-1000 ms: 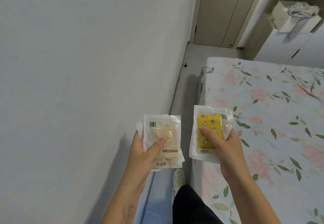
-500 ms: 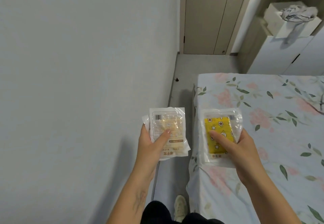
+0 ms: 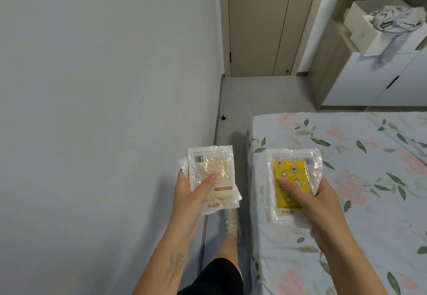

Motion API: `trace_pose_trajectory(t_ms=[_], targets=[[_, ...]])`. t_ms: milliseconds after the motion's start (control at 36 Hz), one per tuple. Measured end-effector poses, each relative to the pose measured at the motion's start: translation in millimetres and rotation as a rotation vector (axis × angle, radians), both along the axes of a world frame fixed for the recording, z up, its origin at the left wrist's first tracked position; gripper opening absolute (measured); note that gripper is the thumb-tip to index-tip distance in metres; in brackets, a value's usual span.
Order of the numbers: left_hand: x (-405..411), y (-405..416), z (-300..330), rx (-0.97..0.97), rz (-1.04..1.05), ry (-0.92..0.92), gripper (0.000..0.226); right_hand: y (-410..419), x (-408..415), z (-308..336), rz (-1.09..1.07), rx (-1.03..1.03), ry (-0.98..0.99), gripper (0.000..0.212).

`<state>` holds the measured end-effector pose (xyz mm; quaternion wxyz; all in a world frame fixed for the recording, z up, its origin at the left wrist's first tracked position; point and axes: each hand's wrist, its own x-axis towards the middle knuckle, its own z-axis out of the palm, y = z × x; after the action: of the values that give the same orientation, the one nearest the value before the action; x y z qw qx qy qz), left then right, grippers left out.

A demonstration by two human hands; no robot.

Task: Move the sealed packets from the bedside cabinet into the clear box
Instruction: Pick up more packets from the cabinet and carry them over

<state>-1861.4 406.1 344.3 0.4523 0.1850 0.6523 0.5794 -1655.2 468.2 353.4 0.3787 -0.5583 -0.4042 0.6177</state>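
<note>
Overhead, a plain pale wall [image 3: 104, 110] is filling the whole left half of the scene, running away to a beige door [image 3: 261, 24] at the far end. A bed with a floral sheet [image 3: 360, 179] is taking up the right side, its near-left corner lying just beside the person's right hand. A strip of grey floor [image 3: 249, 100] is running between wall and bed. At the far right a white cabinet [image 3: 374, 80] is standing, carrying a white box [image 3: 360, 19] with a crumpled grey cloth [image 3: 395, 18] lying on top and hanging over its edge.

Nearer, the person's leg is showing in dark shorts [image 3: 215, 278], with a pale shoe [image 3: 232, 223] on the floor between the two forearms.

The left hand [image 3: 189, 199] is holding a stack of clear sealed packets [image 3: 211, 179] upright above the floor strip, thumb pressing on the front and fingers [image 3: 182, 173] curling behind the left edge; the front one is showing a pale tan pad, a barcode and printed lettering. The right hand [image 3: 321, 209] is gripping another clear packet with a yellow patterned pad [image 3: 290, 181] above the bed's left edge, thumb lying across the yellow face and fingers wrapping behind the right edge. Both lots of packets are being held in the air, well apart from the far cabinet.
</note>
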Motion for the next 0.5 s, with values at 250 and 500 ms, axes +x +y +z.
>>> trace_pose_trajectory(t_ms=[250, 500], targets=[[-73, 178, -1, 0.024, -0.013, -0.051, 0.033, 178, -63, -4, -0.026, 0.012, -0.023, 0.034], [-125, 342, 26, 0.083, -0.055, -0.032, 0.032, 334, -130, 5, -0.027, 0.039, 0.005, 0.029]])
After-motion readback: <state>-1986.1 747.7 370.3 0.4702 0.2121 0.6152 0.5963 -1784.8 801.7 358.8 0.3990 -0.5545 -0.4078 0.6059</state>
